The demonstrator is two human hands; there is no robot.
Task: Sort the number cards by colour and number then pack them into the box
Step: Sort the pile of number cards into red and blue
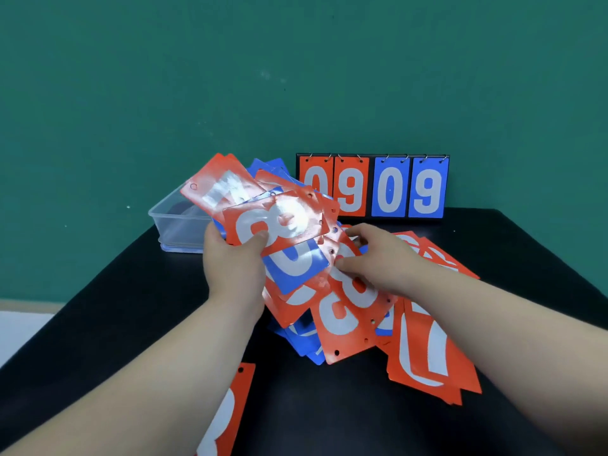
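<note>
Fingers of the left hand [232,258] are clenched round a fan of red and blue number cards [279,222], raised for sorting; a red card [348,311] atop the heap [424,357] is pinched by the right hand [375,258]. The clear box [177,225] is kept behind, ready for packing.

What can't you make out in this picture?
Head view only.
Clear box: inside mostly hidden behind held cards in the left hand.
Red card at bottom edge: number cut off by frame.
Rearmost held red card: number washed out by glare.
Right hand: whether it pinches a card, hidden by its fingers.
</note>
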